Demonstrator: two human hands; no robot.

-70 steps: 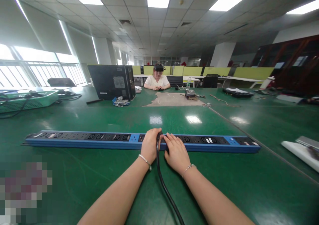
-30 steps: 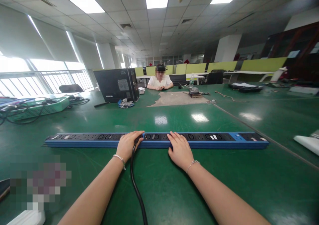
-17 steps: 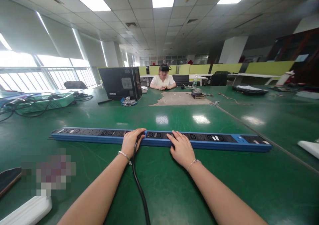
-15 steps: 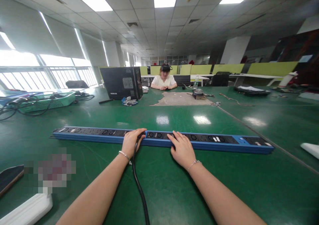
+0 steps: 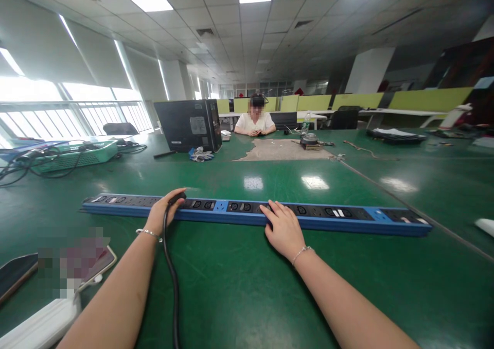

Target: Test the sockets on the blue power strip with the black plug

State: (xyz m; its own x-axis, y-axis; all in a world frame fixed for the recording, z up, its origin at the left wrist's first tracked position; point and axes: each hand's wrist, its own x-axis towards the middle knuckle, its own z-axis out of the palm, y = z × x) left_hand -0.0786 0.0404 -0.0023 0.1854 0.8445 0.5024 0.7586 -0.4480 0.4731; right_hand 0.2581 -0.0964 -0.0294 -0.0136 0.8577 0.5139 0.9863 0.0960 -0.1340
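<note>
A long blue power strip point(image 5: 239, 219) with black sockets lies across the green table in front of me. My left hand point(image 5: 164, 210) pinches a black plug point(image 5: 178, 198) just over the strip's left half; whether the plug touches a socket I cannot tell. From the plug a thick black cable point(image 5: 173, 277) hangs toward me and runs out at the bottom edge. My right hand point(image 5: 284, 228) lies across the strip right of its middle, fingertips at the far edge and thumb by the near side. The sockets beneath it are hidden.
A black computer case point(image 5: 187, 127) and gloves point(image 5: 200, 154) stand beyond the strip. To the left is a green basket point(image 5: 77, 158) of cables. Near my left forearm lies a white object point(image 5: 50, 320), partly blurred. Across the table sits a person point(image 5: 254, 122).
My left hand has moved left along the strip with the plug and cable, uncovering a blue socket section near the middle. My right hand stays on the strip.
</note>
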